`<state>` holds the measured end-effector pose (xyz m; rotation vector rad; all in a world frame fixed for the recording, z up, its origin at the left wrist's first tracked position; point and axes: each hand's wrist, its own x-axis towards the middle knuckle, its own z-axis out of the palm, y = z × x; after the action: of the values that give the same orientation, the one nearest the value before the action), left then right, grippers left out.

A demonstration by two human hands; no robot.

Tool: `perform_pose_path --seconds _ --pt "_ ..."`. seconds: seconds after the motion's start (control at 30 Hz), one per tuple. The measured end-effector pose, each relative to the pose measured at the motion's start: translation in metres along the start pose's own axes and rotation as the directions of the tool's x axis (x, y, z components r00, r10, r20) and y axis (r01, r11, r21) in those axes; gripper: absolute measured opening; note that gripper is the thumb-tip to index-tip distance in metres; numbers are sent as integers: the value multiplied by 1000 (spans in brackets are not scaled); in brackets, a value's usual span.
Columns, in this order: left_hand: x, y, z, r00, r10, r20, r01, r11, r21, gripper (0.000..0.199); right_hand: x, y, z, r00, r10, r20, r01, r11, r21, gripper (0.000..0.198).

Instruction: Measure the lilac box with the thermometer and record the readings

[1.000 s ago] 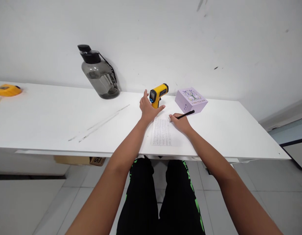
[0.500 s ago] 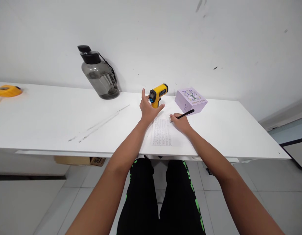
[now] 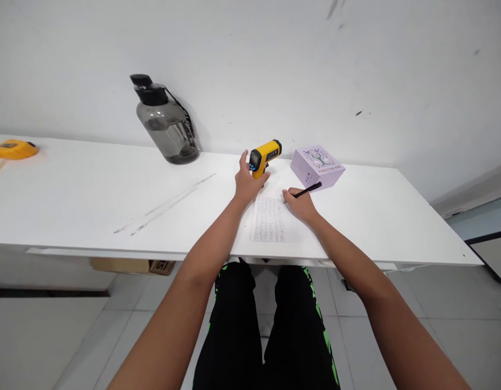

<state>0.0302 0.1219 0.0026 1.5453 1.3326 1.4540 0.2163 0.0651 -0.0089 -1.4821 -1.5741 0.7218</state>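
Observation:
My left hand [image 3: 249, 184] is around the grip of a yellow and black infrared thermometer [image 3: 266, 154], thumb on the near side and fingers on the far left. The thermometer stands upright on the white table, its small screen facing back toward me; the lower grip is partly hidden by the hand. A black pen [image 3: 309, 190] is pinched in my right hand [image 3: 300, 203], its tip low by the upper right edge of a sheet of paper [image 3: 268, 219]. Rows of small handwriting or print cover the sheet, too fine to read.
Behind my right hand sits a lilac tea box [image 3: 317, 166]. A large grey water bottle [image 3: 168, 127] with a black lid stands at the wall, left of the thermometer. At the far left lies a yellow tape measure [image 3: 14, 149]. Under the table is a cardboard box [image 3: 130, 265].
The fingers and thumb of my left hand have drawn in closer around the thermometer's grip. My right hand and the pen stay at nearly the same spot.

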Motion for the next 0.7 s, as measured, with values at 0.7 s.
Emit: perform_pose_path --seconds 0.7 --pt "12 -22 12 998 -21 66 34 977 -211 39 2 12 -3 934 -297 200 358 765 -536 43"
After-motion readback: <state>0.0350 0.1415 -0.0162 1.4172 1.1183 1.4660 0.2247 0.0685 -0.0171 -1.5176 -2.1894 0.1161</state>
